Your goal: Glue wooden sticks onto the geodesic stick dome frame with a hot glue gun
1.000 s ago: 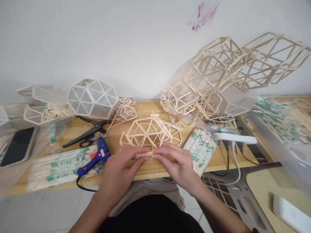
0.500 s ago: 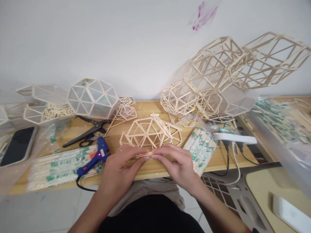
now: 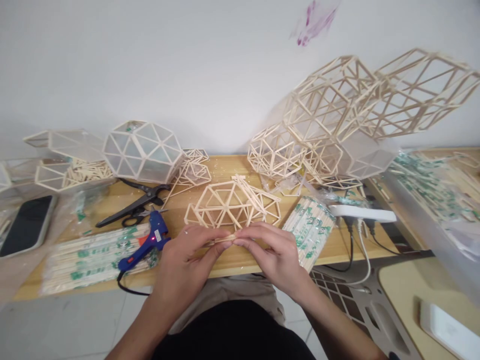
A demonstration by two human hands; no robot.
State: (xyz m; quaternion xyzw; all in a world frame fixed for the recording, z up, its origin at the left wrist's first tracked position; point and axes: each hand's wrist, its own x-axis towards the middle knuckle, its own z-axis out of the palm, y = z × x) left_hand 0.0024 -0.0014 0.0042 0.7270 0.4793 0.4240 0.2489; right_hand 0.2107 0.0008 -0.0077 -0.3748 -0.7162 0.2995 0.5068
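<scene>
My left hand (image 3: 183,260) and my right hand (image 3: 275,255) meet at the fingertips over the wooden table's (image 3: 228,167) front edge. Together they pinch a small bundle of thin wooden sticks (image 3: 224,239), held level. Just behind the hands lies an open stick frame of triangles (image 3: 230,206). A blue glue gun (image 3: 148,243) rests to the left of my left hand, lying on wrapped packs of sticks (image 3: 90,257). Another wrapped pack (image 3: 310,227) lies beside my right hand.
Black scissors (image 3: 131,205) and a faceted white-panelled shape (image 3: 142,151) sit at the back left, a phone (image 3: 27,225) at far left. Several stick cages (image 3: 337,120) pile up at the back right. A white power strip (image 3: 362,213) with cables hangs off the table's right end.
</scene>
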